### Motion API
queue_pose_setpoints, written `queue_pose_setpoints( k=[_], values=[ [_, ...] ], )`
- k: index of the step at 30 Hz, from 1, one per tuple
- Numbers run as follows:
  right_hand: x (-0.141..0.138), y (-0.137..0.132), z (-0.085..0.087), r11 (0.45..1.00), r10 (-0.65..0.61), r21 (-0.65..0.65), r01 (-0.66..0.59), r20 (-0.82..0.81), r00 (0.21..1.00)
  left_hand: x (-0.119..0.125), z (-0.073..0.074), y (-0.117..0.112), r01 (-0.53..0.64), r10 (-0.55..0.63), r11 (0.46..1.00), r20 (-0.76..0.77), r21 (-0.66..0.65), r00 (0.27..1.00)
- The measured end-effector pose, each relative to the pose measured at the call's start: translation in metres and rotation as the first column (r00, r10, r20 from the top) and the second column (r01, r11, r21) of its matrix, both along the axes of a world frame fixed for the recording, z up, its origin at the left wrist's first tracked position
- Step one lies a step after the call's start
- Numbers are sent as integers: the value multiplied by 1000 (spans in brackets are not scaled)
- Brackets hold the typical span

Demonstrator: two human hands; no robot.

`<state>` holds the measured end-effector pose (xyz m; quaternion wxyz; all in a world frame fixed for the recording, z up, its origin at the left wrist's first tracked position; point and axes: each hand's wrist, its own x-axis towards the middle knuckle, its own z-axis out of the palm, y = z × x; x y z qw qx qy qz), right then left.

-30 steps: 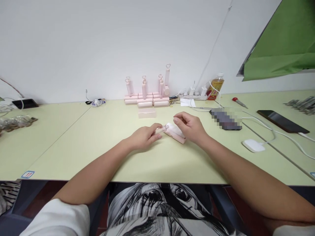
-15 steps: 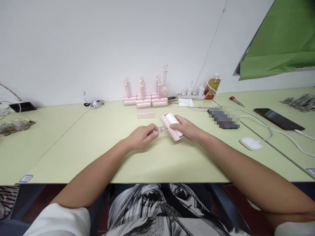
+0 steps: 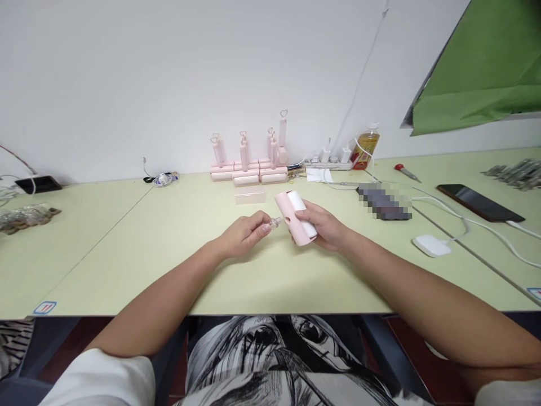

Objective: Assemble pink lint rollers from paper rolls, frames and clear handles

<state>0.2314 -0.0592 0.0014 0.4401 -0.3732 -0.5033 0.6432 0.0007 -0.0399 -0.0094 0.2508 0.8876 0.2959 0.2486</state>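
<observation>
My right hand (image 3: 323,224) is closed around a lint roller head (image 3: 296,221), a pink half-shell with a white roll in it. A small round hole shows in the side of the pink shell, turned toward my left hand. My left hand (image 3: 247,232) pinches a clear plastic handle (image 3: 275,222); only its end sticks out past the fingertips, and the rest is hidden. That clear end points at the hole, with a small gap between. Behind the hands lies a translucent pink cover (image 3: 250,195).
Several pink lint rollers (image 3: 246,178) with upright heart-topped handles stand by the wall. To their right are a power strip (image 3: 333,166), a drink bottle (image 3: 366,148), a red-handled screwdriver (image 3: 406,172), a phone (image 3: 479,203) and a white charging pad (image 3: 431,246) with cables.
My right hand has turned the lint roller head, so the hole in its pink side now shows clearly. The clear handle is slightly apart from it; my left hand has barely moved.
</observation>
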Motion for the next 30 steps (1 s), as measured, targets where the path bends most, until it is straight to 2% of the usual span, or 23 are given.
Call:
queue_pose_setpoints(
  k=[6,18,30],
  values=[
    [0,0,0,1000,-8,-4,8,4,1000,1,0,0,4,-5,999,14,44,1000],
    [-2,2,-9,998,-9,64,4,79,997,3,1,-1,5,-3,999,-40,40,999],
    [-1,9,-23,988,-84,144,50,243,966,7,3,-5,-75,89,995,-271,65,958]
  ],
)
